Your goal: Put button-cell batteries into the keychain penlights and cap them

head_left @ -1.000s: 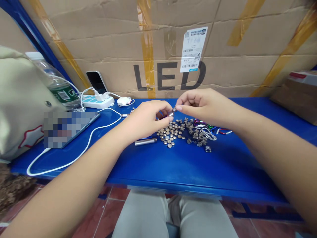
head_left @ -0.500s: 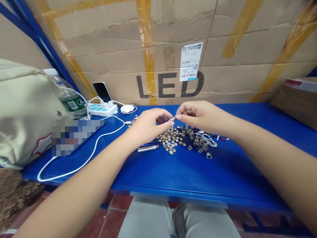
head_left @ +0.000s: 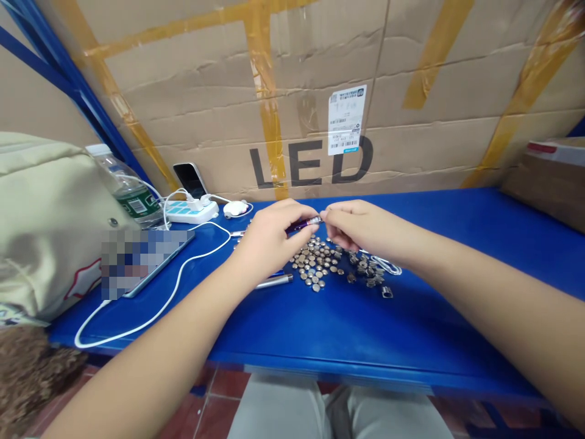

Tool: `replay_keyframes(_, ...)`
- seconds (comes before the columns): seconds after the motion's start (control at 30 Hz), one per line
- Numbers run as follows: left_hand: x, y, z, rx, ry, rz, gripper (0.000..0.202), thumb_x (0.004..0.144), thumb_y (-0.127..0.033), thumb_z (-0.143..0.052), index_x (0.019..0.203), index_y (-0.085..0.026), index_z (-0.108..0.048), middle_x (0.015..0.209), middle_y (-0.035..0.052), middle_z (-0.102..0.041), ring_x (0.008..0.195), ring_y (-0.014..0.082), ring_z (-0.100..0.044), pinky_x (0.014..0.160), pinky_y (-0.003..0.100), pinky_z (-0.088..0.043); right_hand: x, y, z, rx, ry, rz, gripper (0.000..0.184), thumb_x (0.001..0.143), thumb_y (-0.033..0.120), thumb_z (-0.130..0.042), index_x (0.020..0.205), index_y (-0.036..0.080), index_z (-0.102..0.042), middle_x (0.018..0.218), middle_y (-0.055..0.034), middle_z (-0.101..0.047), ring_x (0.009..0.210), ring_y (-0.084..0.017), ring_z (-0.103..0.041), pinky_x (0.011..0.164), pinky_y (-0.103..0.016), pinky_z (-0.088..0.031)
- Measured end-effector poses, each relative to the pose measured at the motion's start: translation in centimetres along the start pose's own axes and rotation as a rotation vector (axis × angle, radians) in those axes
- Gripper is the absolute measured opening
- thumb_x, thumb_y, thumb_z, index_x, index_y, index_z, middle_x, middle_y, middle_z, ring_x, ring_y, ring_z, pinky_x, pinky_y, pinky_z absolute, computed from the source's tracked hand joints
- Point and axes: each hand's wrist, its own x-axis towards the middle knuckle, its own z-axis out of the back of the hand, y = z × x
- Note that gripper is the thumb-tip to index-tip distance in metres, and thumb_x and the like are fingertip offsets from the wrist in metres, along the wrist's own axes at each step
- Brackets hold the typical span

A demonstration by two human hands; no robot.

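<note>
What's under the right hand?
Under the right hand: dull metal parts and round silver button cells show at its edge on the blue bench; beneath the palm is hidden.

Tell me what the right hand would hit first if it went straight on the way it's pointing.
Probably the slim purple and silver tube pinched in the left hand: the right hand points at its end and looks almost touching, though depth is hard to judge here.

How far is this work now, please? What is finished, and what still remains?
It looks early. Done, perhaps: a few small metal cylinders lie apart. In hand: the left hand and right hand pinch a slim purple tube. Left: a large pile of button cells and a silver tube.
</note>
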Motion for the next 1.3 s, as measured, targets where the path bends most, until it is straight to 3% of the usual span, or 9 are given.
replay_keyframes(0.13,0.1,0.2,-0.1,-0.098,0.035,0.105,0.012,0.086,-0.023,-0.062,0.092,-0.018,-0.071,0.083,0.0019,-0.069,0.074,0.0132,-0.06,0.071,0.026,-0.047,0.0,-0.3,0.3,-0.137,-0.019,0.063,0.03,0.092,0.035,-0.044,0.066,0.022,-0.049,0.056,0.003,-0.048,0.052,-0.012,-0.044,0.051,-0.026,-0.034)
replay_keyframes(0.33,0.1,0.2,-0.5,-0.131,-0.032,0.121,0.015,0.086,-0.024,-0.065,0.098,-0.019,-0.073,0.089,0.0033,-0.073,0.079,0.0142,-0.064,0.075,0.027,-0.049,0.2,-0.4,0.4,0.024,0.048,0.042,0.029,0.094,0.034,-0.045,0.068,0.021,-0.05,0.056,0.0038,-0.046,0.052,-0.011,-0.041,0.05,-0.025,-0.032)
replay_keyframes(0.6,-0.5,0.7,-0.5,0.124,-0.185,-0.168,0.017,0.091,-0.022,-0.06,0.103,-0.022,-0.072,0.094,0.005,-0.074,0.086,0.0155,-0.068,0.077,0.029,-0.052,0.3,-0.4,0.0,0.547,0.239,-0.056,0.034,0.096,0.031,-0.04,0.064,0.021,-0.044,0.047,0.0066,-0.037,0.044,-0.009,-0.024,0.049,-0.025,-0.028)
replay_keyframes(0.77,-0.6,0.9,-0.3,0.281,-0.14,-0.34,0.021,0.096,-0.022,-0.053,0.109,-0.021,-0.07,0.099,0.0075,-0.074,0.088,0.0161,-0.067,0.077,0.029,-0.051,0.3,-0.3,-0.1,0.689,0.294,-0.194,0.036,0.097,0.029,-0.032,0.063,0.022,-0.037,0.043,0.0074,-0.031,0.042,-0.01,-0.016,0.046,-0.024,-0.026)
replay_keyframes(0.87,-0.4,0.5,-0.2,0.217,-0.127,-0.294,0.021,0.095,-0.02,-0.054,0.109,-0.016,-0.069,0.103,0.0097,-0.073,0.093,0.0164,-0.066,0.081,0.029,-0.051,0.3,-0.1,-0.1,0.657,0.283,-0.192,0.037,0.098,0.03,-0.032,0.062,0.022,-0.038,0.041,0.007,-0.03,0.041,-0.01,-0.016,0.046,-0.024,-0.025)
replay_keyframes(1.03,0.1,-0.2,0.2,0.003,-0.119,-0.031,0.016,0.089,-0.023,-0.063,0.102,-0.02,-0.072,0.099,0.0046,-0.074,0.09,0.0161,-0.066,0.084,0.029,-0.05,0.1,0.2,0.1,0.516,0.255,-0.082,0.043,0.101,0.038,-0.025,0.064,0.022,-0.041,0.043,0.0072,-0.032,0.042,-0.01,-0.02,0.048,-0.025,-0.029)
replay_keyframes(1.17,0.3,-0.1,0.3,-0.188,-0.051,0.138,0.015,0.086,-0.027,-0.065,0.097,-0.021,-0.072,0.097,0.0028,-0.074,0.089,0.0164,-0.066,0.084,0.03,-0.051,-0.1,0.0,0.5,0.004,0.058,0.175,0.043,0.098,0.05,-0.035,0.068,0.021,-0.048,0.055,0.0037,-0.044,0.052,-0.012,-0.038,0.055,-0.027,-0.032)
replay_keyframes(1.23,0.4,0.1,0.4,-0.275,-0.013,0.177,0.016,0.087,-0.029,-0.064,0.097,-0.02,-0.073,0.098,0.0034,-0.073,0.089,0.0165,-0.066,0.083,0.029,-0.051,-0.2,-0.1,0.8,-0.249,-0.04,0.332,0.037,0.096,0.047,-0.043,0.072,0.021,-0.052,0.064,0.0015,-0.052,0.061,-0.013,-0.045,0.06,-0.027,-0.033)
replay_keyframes(1.3,0.4,0.1,0.5,-0.318,0.011,0.19,0.017,0.088,-0.03,-0.063,0.098,-0.019,-0.073,0.099,0.0042,-0.074,0.089,0.0164,-0.067,0.082,0.029,-0.052,-0.3,-0.1,0.9,-0.328,-0.06,0.392,0.035,0.096,0.043,-0.043,0.072,0.02,-0.053,0.066,0.0013,-0.053,0.063,-0.013,-0.047,0.061,-0.027,-0.034)
